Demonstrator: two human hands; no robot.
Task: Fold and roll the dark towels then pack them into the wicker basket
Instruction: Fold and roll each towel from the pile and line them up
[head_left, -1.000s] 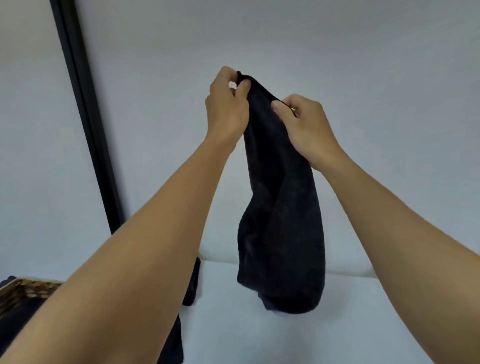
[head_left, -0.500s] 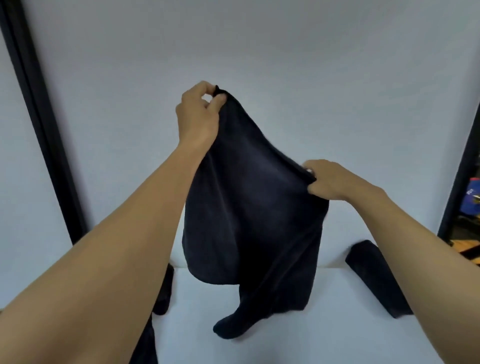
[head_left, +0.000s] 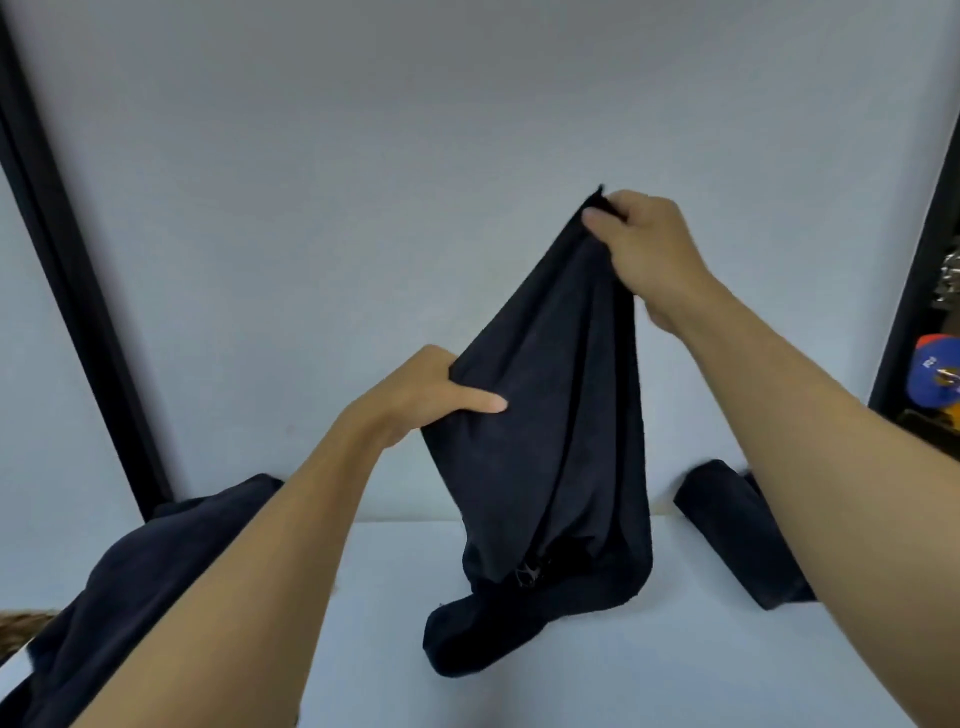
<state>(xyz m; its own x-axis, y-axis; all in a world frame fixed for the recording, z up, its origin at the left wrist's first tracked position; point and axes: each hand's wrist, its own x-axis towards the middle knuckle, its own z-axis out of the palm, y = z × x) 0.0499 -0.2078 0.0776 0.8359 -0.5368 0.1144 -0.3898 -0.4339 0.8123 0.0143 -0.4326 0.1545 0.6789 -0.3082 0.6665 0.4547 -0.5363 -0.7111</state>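
both hands (head_left: 641, 249) pinch dark towel (head_left: 550, 441), hanging lengthwise.

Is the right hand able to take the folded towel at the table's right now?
Probably not at once: the right hand pinches the top of the hanging towel. The folded towel lies on the table under that forearm, nothing between, so a freed hand would likely reach it.

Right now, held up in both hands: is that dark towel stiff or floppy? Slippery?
Likely floppy: the dark cloth towel hangs in deep folds below the right hand and left hand, its tail pooling on the white table. Probably light, since a pinch at one corner carries it. Slip seems unlikely; the nap looks matte.
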